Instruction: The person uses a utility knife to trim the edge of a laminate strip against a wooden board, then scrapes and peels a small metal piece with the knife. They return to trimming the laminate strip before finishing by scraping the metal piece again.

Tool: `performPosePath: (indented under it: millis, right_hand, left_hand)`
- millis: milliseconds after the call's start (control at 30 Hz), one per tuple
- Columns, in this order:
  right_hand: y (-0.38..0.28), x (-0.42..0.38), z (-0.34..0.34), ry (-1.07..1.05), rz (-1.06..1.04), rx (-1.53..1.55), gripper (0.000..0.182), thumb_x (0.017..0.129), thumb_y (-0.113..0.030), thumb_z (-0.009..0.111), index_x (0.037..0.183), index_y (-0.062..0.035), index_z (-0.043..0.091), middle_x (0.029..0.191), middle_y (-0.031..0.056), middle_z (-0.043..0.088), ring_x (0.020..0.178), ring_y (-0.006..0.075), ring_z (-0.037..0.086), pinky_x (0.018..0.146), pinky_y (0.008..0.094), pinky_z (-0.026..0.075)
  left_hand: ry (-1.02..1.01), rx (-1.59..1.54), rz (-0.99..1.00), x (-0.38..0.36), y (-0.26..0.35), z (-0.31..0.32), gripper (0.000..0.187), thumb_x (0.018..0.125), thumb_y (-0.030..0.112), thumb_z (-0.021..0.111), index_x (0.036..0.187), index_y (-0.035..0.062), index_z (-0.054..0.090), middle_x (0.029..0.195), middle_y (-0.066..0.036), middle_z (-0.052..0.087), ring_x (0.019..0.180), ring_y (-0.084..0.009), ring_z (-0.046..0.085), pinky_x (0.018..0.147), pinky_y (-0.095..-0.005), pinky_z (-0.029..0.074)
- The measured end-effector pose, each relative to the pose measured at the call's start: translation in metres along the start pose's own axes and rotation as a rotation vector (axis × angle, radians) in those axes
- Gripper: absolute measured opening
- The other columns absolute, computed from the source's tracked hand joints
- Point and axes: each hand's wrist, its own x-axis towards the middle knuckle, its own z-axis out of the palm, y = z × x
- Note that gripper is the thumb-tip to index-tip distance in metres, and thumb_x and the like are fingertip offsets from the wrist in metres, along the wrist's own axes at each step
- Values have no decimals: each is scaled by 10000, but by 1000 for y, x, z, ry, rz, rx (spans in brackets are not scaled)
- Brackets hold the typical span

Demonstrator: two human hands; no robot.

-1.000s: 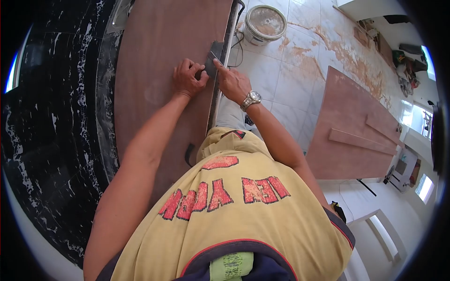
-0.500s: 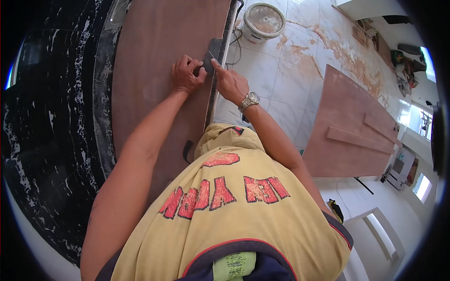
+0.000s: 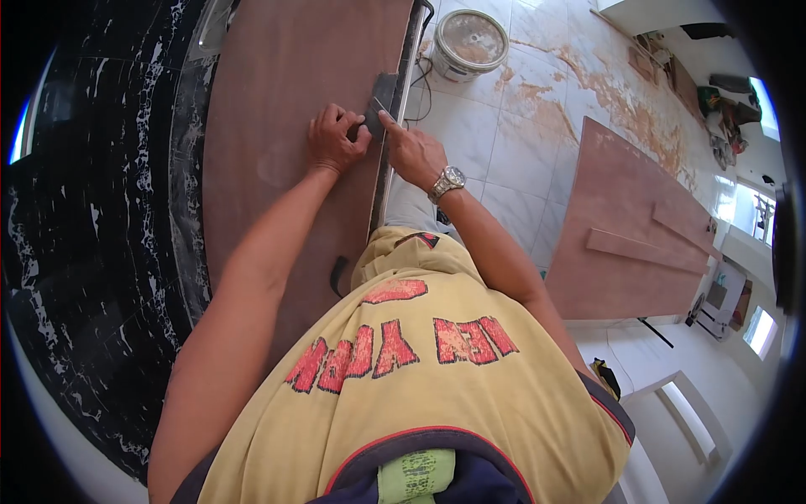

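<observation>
A dark flat strip (image 3: 383, 94) lies along the right edge of a brown board (image 3: 285, 67). My left hand (image 3: 337, 139) rests on the board, its fingers closed on the near end of the strip. My right hand (image 3: 415, 153), with a metal watch (image 3: 449, 181) at the wrist, is at the board's edge. It is closed round a thin pointed tool (image 3: 378, 105), whose tip lies over the strip; most of the tool is hidden by the fingers.
A lidded bucket (image 3: 471, 44) stands on the tiled floor beyond the board, near a dark cable (image 3: 429, 97). Another brown board (image 3: 621, 239) with narrow strips on it is at the right. Black veined stone (image 3: 101, 210) lies at the left.
The view has shifted slightly. Both hands keep nearly the same places at the dark strip, and their grips look unchanged.
</observation>
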Motion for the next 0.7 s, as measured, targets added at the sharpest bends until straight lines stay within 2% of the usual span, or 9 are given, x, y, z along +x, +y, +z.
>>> performPosePath:
  millis: [33, 167, 267, 367, 467, 567, 700]
  right_hand:
    - [1, -9, -2, -44, 17, -4, 530, 1051, -251, 499, 1581, -268, 507, 910, 210, 736, 831, 412, 722, 756, 538, 568]
    - [7, 7, 6, 40, -31, 37, 529, 1057, -264, 492, 1586, -268, 501, 918, 220, 734, 836, 419, 722, 762, 545, 567]
    - [2, 18, 0, 68, -24, 41, 509, 1035, -263, 488, 1536, -302, 564, 920, 248, 735, 808, 456, 719, 714, 559, 576]
    - [1, -14, -2, 5, 18, 31, 497, 1028, -260, 496, 1518, -271, 583, 886, 244, 737, 814, 456, 721, 714, 550, 580]
    - [6, 2, 5, 77, -33, 31, 500, 1032, -256, 492, 1526, -262, 573, 887, 244, 737, 807, 448, 720, 711, 555, 573]
    - [1, 23, -4, 60, -46, 39, 507, 1041, -256, 487, 1543, -266, 553, 895, 244, 731, 782, 442, 711, 700, 559, 562]
    - [14, -10, 12, 22, -44, 38, 507, 1046, -269, 500, 1551, -277, 540, 903, 228, 722, 809, 426, 710, 703, 548, 559]
  left_hand:
    - [7, -18, -3, 3, 1, 1, 199, 760, 286, 774, 937, 196, 763, 959, -16, 618, 946, -256, 651, 821, -427, 485]
    - [15, -37, -15, -2, 2, 0, 196, 757, 287, 775, 932, 199, 764, 949, -13, 612, 949, -249, 648, 819, -429, 483]
    - [5, -6, -13, 0, 3, -2, 198, 756, 288, 779, 932, 200, 765, 946, -12, 611, 945, -243, 647, 815, -430, 481]
    - [18, -22, -7, 4, 0, 2, 200, 752, 293, 782, 928, 200, 766, 945, -11, 611, 942, -241, 647, 811, -431, 480]
    - [6, -33, -26, -5, 2, 0, 197, 748, 297, 783, 919, 201, 768, 945, -10, 612, 946, -240, 647, 815, -428, 481]
    - [9, -17, -27, -1, 3, 0, 191, 743, 293, 782, 908, 198, 766, 946, -12, 614, 946, -243, 647, 817, -428, 485]
    - [14, -12, -18, 1, 2, 0, 181, 741, 287, 779, 896, 196, 763, 944, -18, 615, 938, -251, 647, 813, -434, 490]
